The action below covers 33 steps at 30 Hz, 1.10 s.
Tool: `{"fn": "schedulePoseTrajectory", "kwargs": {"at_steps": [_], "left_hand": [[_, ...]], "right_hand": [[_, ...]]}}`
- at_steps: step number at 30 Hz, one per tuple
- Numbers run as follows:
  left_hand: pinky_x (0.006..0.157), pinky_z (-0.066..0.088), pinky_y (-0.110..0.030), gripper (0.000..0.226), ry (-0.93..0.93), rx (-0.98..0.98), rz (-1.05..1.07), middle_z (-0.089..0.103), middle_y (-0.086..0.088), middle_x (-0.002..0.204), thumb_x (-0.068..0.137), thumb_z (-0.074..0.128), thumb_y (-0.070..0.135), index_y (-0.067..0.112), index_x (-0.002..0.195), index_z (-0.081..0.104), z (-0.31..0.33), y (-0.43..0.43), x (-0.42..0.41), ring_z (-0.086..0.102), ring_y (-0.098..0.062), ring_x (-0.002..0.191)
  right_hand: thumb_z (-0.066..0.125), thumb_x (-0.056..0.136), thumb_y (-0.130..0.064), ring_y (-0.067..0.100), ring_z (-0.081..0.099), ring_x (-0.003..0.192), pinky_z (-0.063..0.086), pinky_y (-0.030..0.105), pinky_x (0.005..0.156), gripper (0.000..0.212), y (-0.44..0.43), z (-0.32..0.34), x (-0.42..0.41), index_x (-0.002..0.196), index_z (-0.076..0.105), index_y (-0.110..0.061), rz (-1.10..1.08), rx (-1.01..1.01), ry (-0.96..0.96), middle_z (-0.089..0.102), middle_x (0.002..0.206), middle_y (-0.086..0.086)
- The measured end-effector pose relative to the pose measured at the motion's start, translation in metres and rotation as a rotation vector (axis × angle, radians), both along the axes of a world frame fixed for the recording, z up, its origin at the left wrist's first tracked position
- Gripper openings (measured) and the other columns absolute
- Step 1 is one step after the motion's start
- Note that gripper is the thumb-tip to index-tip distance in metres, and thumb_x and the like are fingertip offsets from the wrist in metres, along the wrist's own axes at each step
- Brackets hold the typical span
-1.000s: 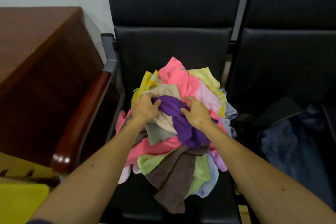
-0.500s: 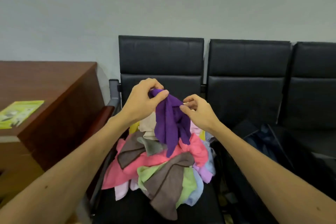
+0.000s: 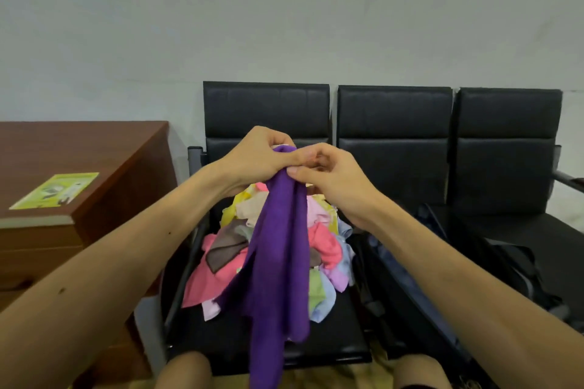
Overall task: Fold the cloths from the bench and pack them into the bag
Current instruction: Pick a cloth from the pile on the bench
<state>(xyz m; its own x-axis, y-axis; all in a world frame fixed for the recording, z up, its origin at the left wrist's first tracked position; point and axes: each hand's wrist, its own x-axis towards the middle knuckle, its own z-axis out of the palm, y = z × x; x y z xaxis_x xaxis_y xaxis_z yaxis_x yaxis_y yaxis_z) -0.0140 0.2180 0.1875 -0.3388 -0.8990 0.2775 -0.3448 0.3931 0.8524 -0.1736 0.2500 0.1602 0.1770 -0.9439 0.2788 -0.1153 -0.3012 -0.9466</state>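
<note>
Closest to me, a long purple microfibre cloth [image 3: 278, 262] hangs unfolded, down past the person's knees. It is held up in front of the seat by its top edge, where the left hand [image 3: 252, 158] pinches it with curled fingers. The right hand [image 3: 333, 181] nips the same edge just beside it between thumb and forefinger.

I'd say the job has barely begun. Behind the cloth, a heap of crumpled pink, yellow, beige, brown, green and blue cloths [image 3: 327, 246] covers the black padded bench seat [image 3: 325, 344], none of them folded.

On the next seat lies the dark, blue-lined soft bag [image 3: 512, 259]. Its mouth looks open, and I can make out no cloth inside.
</note>
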Motion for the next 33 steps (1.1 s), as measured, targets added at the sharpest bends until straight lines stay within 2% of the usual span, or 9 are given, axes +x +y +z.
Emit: {"fn": "schedulePoseTrajectory", "kwargs": {"at_steps": [4,8,15,18,21,24,28,30,33], "left_hand": [[0.051,0.042,-0.021,0.03,-0.022,0.157,-0.112,0.062,0.001,0.058,0.068,0.078,0.041,0.014,0.064,0.067,-0.013,0.021,0.011,0.054,-0.007,0.053],[0.085,0.057,-0.029,0.043,-0.017,0.374,-0.274,0.073,-0.012,0.115,0.075,0.077,0.021,0.003,0.113,0.07,-0.031,0.029,0.027,0.071,-0.023,0.102],[0.099,0.053,-0.042,0.03,0.251,0.349,-0.227,0.069,-0.019,0.119,0.094,0.059,-0.003,0.002,0.123,0.057,-0.072,0.034,0.008,0.067,-0.032,0.112],[0.088,0.057,-0.036,0.015,0.152,0.134,-0.237,0.071,-0.021,0.105,0.094,0.061,-0.003,-0.002,0.109,0.058,-0.069,0.033,-0.005,0.07,-0.031,0.099],[0.079,0.059,-0.044,0.021,0.091,0.023,-0.181,0.073,-0.019,0.096,0.091,0.069,0.005,0.005,0.108,0.058,-0.07,0.031,-0.011,0.072,-0.031,0.088],[0.08,0.059,-0.052,0.036,-0.051,-0.004,-0.154,0.071,-0.018,0.097,0.083,0.081,0.025,0.016,0.111,0.059,-0.092,0.024,0.003,0.071,-0.032,0.089],[0.091,0.049,-0.022,0.031,-0.389,-0.005,-0.179,0.069,0.015,0.103,0.082,0.075,0.012,0.021,0.11,0.068,-0.133,0.019,0.03,0.061,0.007,0.1],[0.082,0.049,-0.024,0.033,-0.537,0.025,-0.155,0.067,0.021,0.097,0.08,0.069,0.005,0.029,0.102,0.068,-0.146,0.019,0.046,0.061,0.011,0.088],[0.081,0.053,-0.031,0.025,-0.613,0.095,-0.076,0.072,0.014,0.092,0.082,0.064,0.006,0.022,0.1,0.073,-0.156,0.017,0.068,0.066,0.0,0.084]], "right_hand": [[0.067,0.089,0.0,0.01,0.06,0.06,0.049,0.02,0.053,0.012,0.015,0.007,-0.013,0.085,0.06,-0.008,0.127,0.048,0.101,0.065,0.071,0.01],[0.064,0.094,-0.009,0.006,0.053,0.06,0.043,0.016,0.057,0.01,0.021,0.009,-0.034,0.087,0.058,-0.013,0.192,0.108,0.155,0.057,0.071,0.002],[0.072,0.084,-0.038,0.012,0.068,0.074,0.051,0.025,0.068,0.02,0.021,0.0,-0.053,0.074,0.071,-0.021,0.113,0.205,0.275,0.073,0.081,-0.003],[0.068,0.081,-0.049,0.011,0.066,0.072,0.049,0.02,0.063,0.034,0.022,-0.014,-0.05,0.094,0.075,-0.018,0.254,0.296,0.376,0.073,0.082,-0.001],[0.066,0.091,-0.03,0.015,0.05,0.059,0.041,0.026,0.058,0.024,0.016,-0.025,-0.048,0.095,0.066,-0.005,0.135,0.203,0.179,0.056,0.065,0.004],[0.066,0.092,-0.023,0.028,0.048,0.075,0.038,0.039,0.068,0.035,0.008,-0.028,-0.059,0.097,0.057,0.01,0.017,0.125,0.078,0.056,0.082,0.019],[0.062,0.096,-0.02,0.023,0.054,0.069,0.043,0.031,0.062,0.019,0.008,-0.026,-0.071,0.098,0.062,-0.002,-0.06,0.066,0.035,0.058,0.08,0.016],[0.063,0.095,-0.017,0.013,0.057,0.061,0.047,0.025,0.057,0.019,0.006,-0.033,-0.08,0.093,0.061,0.002,-0.125,0.024,0.044,0.061,0.072,0.014],[0.071,0.09,-0.027,0.026,0.06,0.073,0.053,0.052,0.069,0.034,0.004,-0.047,-0.093,0.091,0.062,0.006,-0.187,-0.005,0.19,0.062,0.086,0.033]]}}
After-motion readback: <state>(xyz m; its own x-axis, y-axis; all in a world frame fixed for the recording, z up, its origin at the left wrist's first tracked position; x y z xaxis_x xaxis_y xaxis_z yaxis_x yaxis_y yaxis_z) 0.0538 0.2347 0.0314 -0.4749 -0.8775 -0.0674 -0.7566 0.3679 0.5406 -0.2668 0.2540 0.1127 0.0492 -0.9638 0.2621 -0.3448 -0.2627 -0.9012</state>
